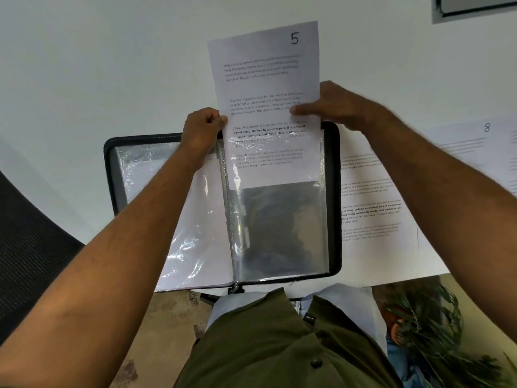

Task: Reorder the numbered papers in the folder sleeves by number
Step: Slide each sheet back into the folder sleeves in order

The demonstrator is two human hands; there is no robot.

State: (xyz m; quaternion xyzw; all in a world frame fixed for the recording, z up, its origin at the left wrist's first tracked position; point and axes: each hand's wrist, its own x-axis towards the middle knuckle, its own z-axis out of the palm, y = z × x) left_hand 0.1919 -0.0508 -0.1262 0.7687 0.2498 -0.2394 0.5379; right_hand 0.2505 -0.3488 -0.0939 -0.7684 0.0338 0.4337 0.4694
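The left hand point(202, 127) and right hand point(333, 103) pinch paper 5 point(265, 88) by its side edges; its lower part sits inside the folder's point(334, 191) right sleeve point(279, 225). Paper 8 point(481, 141) lies on the table point(84, 79), right.

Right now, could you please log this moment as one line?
left hand: pinches paper 5 | right hand: pinches paper 5 | paper: partly inside right sleeve | folder: open

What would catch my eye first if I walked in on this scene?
The sheet marked 5, standing half out of a clear sleeve on the right page of the open black folder. The left hand and right hand pinch its edges. To the right on the white table lies a sheet marked 8.
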